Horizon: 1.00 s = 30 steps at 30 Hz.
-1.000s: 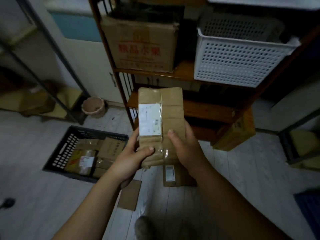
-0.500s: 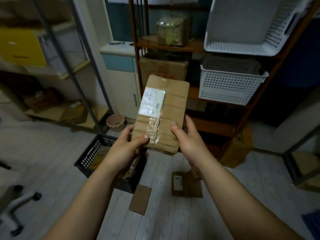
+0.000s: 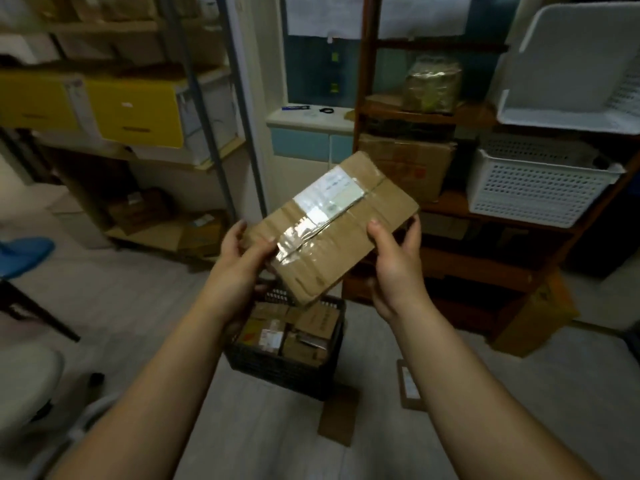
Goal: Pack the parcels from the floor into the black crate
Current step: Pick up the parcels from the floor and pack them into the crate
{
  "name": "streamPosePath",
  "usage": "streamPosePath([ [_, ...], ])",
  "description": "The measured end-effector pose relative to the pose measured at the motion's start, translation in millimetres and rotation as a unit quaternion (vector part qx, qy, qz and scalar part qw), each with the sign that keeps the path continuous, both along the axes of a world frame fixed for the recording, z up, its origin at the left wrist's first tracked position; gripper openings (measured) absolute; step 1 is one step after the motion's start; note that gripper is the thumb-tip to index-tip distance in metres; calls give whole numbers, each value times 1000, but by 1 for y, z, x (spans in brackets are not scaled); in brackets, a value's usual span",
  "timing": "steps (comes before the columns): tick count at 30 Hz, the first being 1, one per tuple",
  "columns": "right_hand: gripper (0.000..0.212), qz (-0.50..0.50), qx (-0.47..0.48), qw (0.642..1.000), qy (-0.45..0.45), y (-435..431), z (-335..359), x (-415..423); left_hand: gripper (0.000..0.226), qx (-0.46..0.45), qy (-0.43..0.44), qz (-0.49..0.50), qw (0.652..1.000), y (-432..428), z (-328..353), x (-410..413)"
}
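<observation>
I hold a brown cardboard parcel (image 3: 334, 223) with a white label and clear tape at chest height, tilted with its far end up to the right. My left hand (image 3: 242, 261) grips its near left corner, thumb on top. My right hand (image 3: 394, 261) grips its right edge, thumb on top and fingers underneath. Directly below the parcel, the black crate (image 3: 277, 368) stands on the floor with several brown parcels inside. A flat parcel with a label (image 3: 408, 384) lies on the floor right of the crate. Another flat brown parcel (image 3: 337, 419) lies in front of the crate.
A wooden shelf unit (image 3: 450, 209) with white perforated baskets (image 3: 533, 188) and cartons stands behind the crate. A metal rack with yellow boxes (image 3: 135, 112) is at the left. A cardboard box (image 3: 533, 313) sits on the floor at the right. A blue stool (image 3: 20, 251) stands far left.
The view has lifted and swung left, so the crate now sits straight below my hands. The parcel has turned from upright to slanted, its far end now pointing up and right.
</observation>
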State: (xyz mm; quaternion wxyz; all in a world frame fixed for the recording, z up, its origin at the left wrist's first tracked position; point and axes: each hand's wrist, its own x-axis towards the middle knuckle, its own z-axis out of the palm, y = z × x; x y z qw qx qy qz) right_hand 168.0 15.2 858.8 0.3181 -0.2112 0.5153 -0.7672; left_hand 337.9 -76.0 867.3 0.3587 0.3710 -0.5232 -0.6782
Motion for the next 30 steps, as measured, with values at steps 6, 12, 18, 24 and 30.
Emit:
streamPosePath([
  [6, 75, -15, 34, 998, -45, -55, -9, 71, 61, 27, -14, -48, 998, -44, -9, 64],
  [12, 40, 0, 120, 991, 54, -105, -23, 76, 46, -4, -16, -23, 1000, -118, -14, 86],
  [18, 51, 4, 173, 980, 100, -184, -49, 67, 46, -5, -66, 62, 996, -203, -35, 58],
  [24, 50, 33, 184, 971, 148, -277, -71, 52, 59, -31, -150, 33, 988, -293, -50, 53],
  [30, 55, 37, 230, 956, 175, -342, -98, 48, 50, -70, -215, -35, 973, -364, -66, 39],
])
